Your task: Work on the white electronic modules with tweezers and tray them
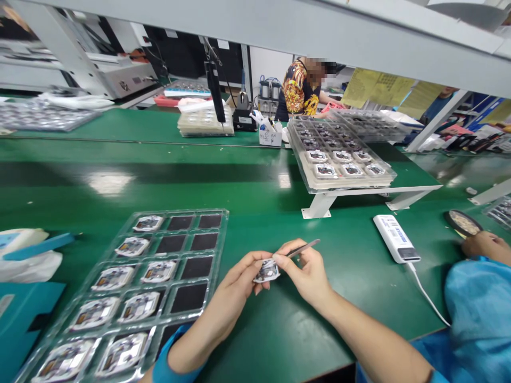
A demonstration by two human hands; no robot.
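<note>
The green surface is smooth and shiny. The tray at 8 o'clock is clear plastic. The tweezers are shiny metal.

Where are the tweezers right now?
Head view, lower centre: tweezers in the right hand, tips at the small white part pinched by the left hand, just right of the clear tray.

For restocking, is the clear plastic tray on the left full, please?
Partly full: the clear plastic tray holds white square parts; several right-side pockets are empty.
</note>
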